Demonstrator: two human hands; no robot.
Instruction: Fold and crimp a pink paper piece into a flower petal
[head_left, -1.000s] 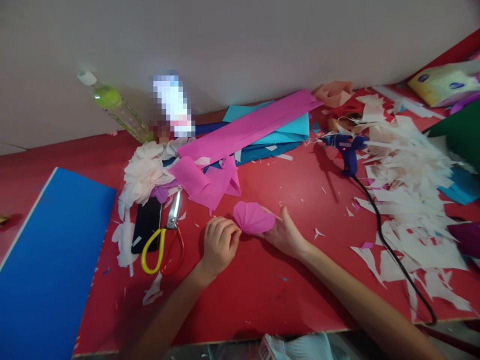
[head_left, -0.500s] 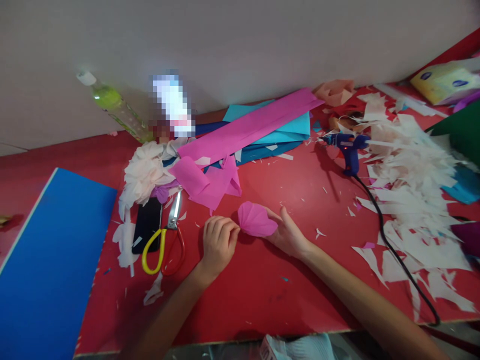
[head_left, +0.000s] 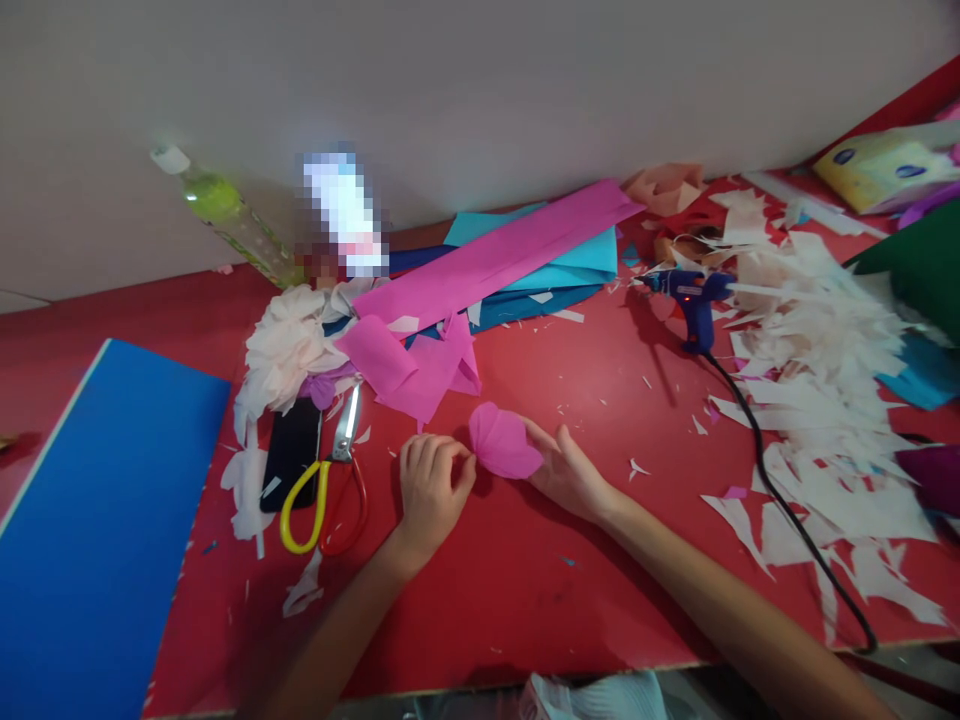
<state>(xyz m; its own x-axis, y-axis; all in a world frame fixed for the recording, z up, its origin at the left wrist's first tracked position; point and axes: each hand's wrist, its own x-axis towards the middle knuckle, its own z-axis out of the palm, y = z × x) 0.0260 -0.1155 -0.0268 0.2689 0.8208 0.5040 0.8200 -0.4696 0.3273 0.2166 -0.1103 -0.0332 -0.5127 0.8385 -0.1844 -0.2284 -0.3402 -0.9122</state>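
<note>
— Fingers first: how do they stand?
— On the left hand (head_left: 429, 492) the fingers (head_left: 450, 462) are curled together, tips pinching the near edge of the pink paper petal (head_left: 504, 442). The right hand (head_left: 571, 474) lies flatter, fingers loosely spread, supporting the petal from the other side. It sits between both hands, low over the red surface (head_left: 525, 580).
— Now the rest, big things down.
— Blue board (head_left: 97, 520) at the left edge. A heap of white paper scraps (head_left: 817, 370) on the right. A long pink sheet (head_left: 495, 255) over turquoise sheets (head_left: 570, 272) by the wall.
— Containers?
— A clear bottle (head_left: 225, 215) leans on the wall, yellow-green liquid inside, white cap. A yellow tissue pack (head_left: 885, 165) far right; its blue ovals are too small to read.
— Smaller?
— Blue glue gun (head_left: 694, 295), corded. Yellow-and-red scissors (head_left: 326, 480) beside a dark phone (head_left: 291, 452).
</note>
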